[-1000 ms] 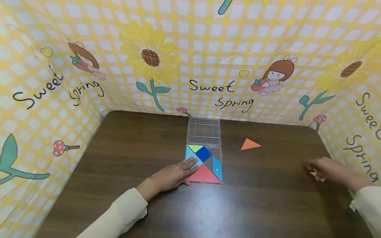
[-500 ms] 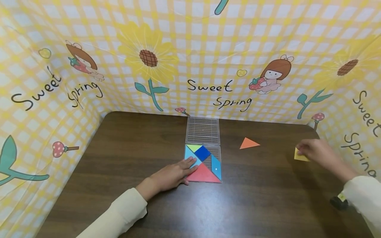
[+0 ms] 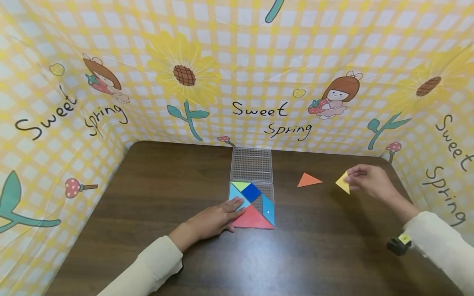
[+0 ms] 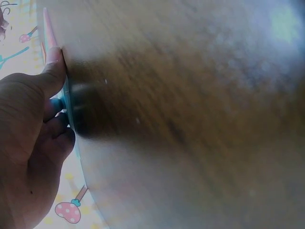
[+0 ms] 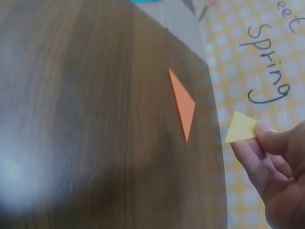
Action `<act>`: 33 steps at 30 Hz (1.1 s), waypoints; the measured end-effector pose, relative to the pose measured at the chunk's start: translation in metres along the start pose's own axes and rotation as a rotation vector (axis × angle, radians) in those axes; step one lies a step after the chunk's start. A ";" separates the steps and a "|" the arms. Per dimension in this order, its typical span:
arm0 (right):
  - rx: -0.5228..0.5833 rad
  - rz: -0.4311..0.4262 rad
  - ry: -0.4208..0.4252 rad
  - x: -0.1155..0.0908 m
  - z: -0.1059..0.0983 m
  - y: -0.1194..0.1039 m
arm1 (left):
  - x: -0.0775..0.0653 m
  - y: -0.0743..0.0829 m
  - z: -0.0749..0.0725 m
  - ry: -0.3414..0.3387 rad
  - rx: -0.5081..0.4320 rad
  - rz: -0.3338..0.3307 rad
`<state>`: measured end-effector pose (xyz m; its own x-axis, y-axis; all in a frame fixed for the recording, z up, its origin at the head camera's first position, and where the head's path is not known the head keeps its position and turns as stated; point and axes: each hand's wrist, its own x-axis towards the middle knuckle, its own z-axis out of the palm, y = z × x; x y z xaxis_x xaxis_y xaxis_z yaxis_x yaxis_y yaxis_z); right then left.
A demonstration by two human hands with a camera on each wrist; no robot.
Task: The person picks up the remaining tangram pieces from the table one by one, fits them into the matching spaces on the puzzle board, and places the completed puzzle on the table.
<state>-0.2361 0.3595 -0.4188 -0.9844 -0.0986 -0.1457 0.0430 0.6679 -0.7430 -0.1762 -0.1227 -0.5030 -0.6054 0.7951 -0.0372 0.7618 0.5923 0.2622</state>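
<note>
In the head view my left hand (image 3: pixel 216 218) rests on the clear tangram case, its fingers over the light-blue triangle (image 3: pixel 237 196) and the edge of the red triangle (image 3: pixel 255 218). Beside these lie a dark-blue square (image 3: pixel 251 192), a light-green triangle (image 3: pixel 240 186) and a blue parallelogram (image 3: pixel 268 209). Gridded base shows bare in two gaps. My right hand (image 3: pixel 372 183) pinches a yellow triangle (image 3: pixel 342 184) between thumb and fingers, raised over the table on the right. An orange triangle (image 3: pixel 309 180) lies flat between that hand and the case.
Behind the filled half, the gridded lid (image 3: pixel 252 164) lies opened flat toward the back cloth. A yellow checked cloth (image 3: pixel 252 74) walls in the back and both sides of the dark wooden table (image 3: pixel 166 172). A black wrist camera (image 3: pixel 398 246) hangs under the right sleeve.
My right hand has moved left from the table's right side, carrying the yellow triangle toward the orange one. The left hand stays in place on the case.
</note>
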 end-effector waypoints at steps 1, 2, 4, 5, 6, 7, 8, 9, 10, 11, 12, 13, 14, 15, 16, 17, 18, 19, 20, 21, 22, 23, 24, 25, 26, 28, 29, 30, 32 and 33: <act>0.021 0.011 -0.001 0.001 0.001 -0.002 | 0.000 0.000 0.000 -0.003 0.002 -0.002; 0.041 0.020 -0.003 0.002 0.002 -0.004 | 0.000 0.000 0.000 -0.005 0.003 -0.003; 0.100 0.037 -0.016 0.004 0.004 -0.008 | 0.000 0.000 0.000 -0.004 0.005 0.000; 0.137 0.044 -0.019 0.005 0.005 -0.010 | 0.000 0.000 0.000 -0.002 0.003 0.001; 0.178 0.051 -0.024 0.006 0.006 -0.013 | 0.000 0.000 0.000 0.001 0.002 0.004; 0.217 0.057 -0.027 0.007 0.008 -0.015 | 0.000 0.000 0.001 0.005 0.005 0.007; 0.259 0.059 -0.030 0.007 0.010 -0.018 | 0.000 0.000 0.000 0.008 0.004 0.009; 0.302 0.060 -0.031 0.008 0.012 -0.020 | 0.000 0.000 0.001 0.009 0.003 0.011; 0.336 0.060 -0.032 0.008 0.015 -0.022 | 0.000 0.000 0.000 0.008 0.000 0.009; 0.366 0.059 -0.033 0.009 0.017 -0.025 | 0.000 0.000 0.000 0.006 0.002 0.008; 0.393 0.061 -0.038 0.010 0.020 -0.027 | 0.000 0.000 0.000 0.002 0.001 0.006; 0.418 0.060 -0.037 0.011 0.023 -0.030 | 0.000 0.000 0.000 -0.002 0.001 0.003; 0.437 0.059 -0.038 0.012 0.026 -0.032 | 0.000 0.000 0.000 -0.007 -0.003 0.000; 0.455 0.060 -0.038 0.013 0.029 -0.034 | 0.000 0.000 0.000 -0.012 -0.003 -0.003; 0.465 0.057 -0.038 0.013 0.032 -0.036 | 0.000 0.000 -0.001 -0.015 -0.003 -0.005; 0.474 0.055 -0.039 0.014 0.034 -0.038 | 0.000 0.000 -0.001 -0.016 -0.001 -0.005; 0.479 0.054 -0.039 0.015 0.037 -0.040 | 0.000 0.000 -0.001 -0.017 -0.004 -0.005; 0.484 0.053 -0.037 0.016 0.039 -0.042 | 0.000 0.000 -0.001 -0.015 -0.003 -0.004; 0.484 0.054 -0.041 0.016 0.041 -0.044 | 0.000 0.000 -0.001 -0.013 -0.004 -0.003; 0.484 0.055 -0.044 0.017 0.044 -0.046 | 0.001 0.000 -0.001 -0.011 -0.006 -0.001; 0.483 0.056 -0.047 0.017 0.046 -0.048 | 0.000 0.000 -0.001 -0.009 -0.008 -0.001; 0.484 0.058 -0.049 0.018 0.049 -0.050 | 0.000 0.000 -0.002 -0.008 -0.010 0.000; 0.484 0.061 -0.051 0.018 0.051 -0.052 | 0.001 0.000 -0.002 -0.009 -0.013 -0.001; 0.488 0.066 -0.052 0.019 0.053 -0.053 | 0.000 0.000 -0.002 -0.011 -0.012 -0.001; 0.490 0.069 -0.054 0.020 0.056 -0.055 | 0.001 0.000 -0.001 -0.011 -0.013 -0.002; 0.497 0.076 -0.052 0.021 0.061 -0.059 | 0.001 0.000 -0.001 -0.011 -0.007 -0.002; 0.501 0.080 -0.053 0.022 0.063 -0.060 | 0.001 0.000 0.000 -0.010 -0.004 -0.001; 0.501 0.084 -0.053 0.023 0.066 -0.062 | 0.001 0.000 0.000 -0.008 -0.002 0.000; 0.496 0.088 -0.053 0.025 0.072 -0.065 | 0.001 0.000 0.001 -0.006 0.001 0.002; 0.497 0.090 -0.053 0.026 0.075 -0.067 | 0.001 0.000 0.001 -0.005 0.001 0.002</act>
<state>-0.2521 0.2567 -0.4223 -0.9636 -0.1025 -0.2471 0.2162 0.2455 -0.9450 -0.1770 -0.1217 -0.5036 -0.6024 0.7971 -0.0418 0.7634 0.5907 0.2612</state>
